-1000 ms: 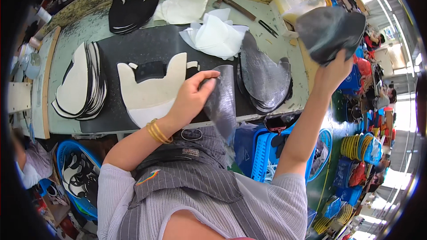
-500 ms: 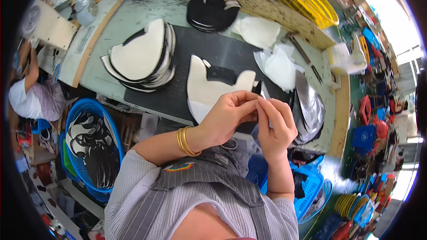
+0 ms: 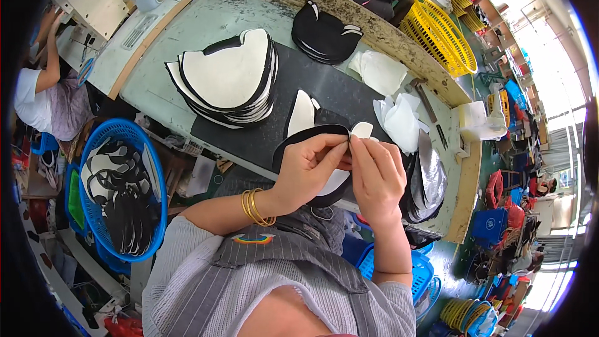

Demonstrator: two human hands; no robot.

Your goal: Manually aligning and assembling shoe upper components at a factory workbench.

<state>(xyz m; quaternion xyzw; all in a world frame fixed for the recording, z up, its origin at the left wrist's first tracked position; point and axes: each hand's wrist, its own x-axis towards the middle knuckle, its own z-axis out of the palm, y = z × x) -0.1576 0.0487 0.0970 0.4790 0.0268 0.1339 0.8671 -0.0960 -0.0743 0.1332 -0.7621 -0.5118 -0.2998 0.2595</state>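
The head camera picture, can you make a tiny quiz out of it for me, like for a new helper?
1. True or false: the left hand and the right hand are wide apart.
2. What colour is the basket on the left, with cut pieces inside? A) yellow B) blue C) red
3. Fill in: just behind the left hand sit gold ___.

Key:
1. False: they come together at a black curved piece.
2. B.
3. Bangles.

A head-worn fisheye looks down over the workbench [image 3: 187,30].
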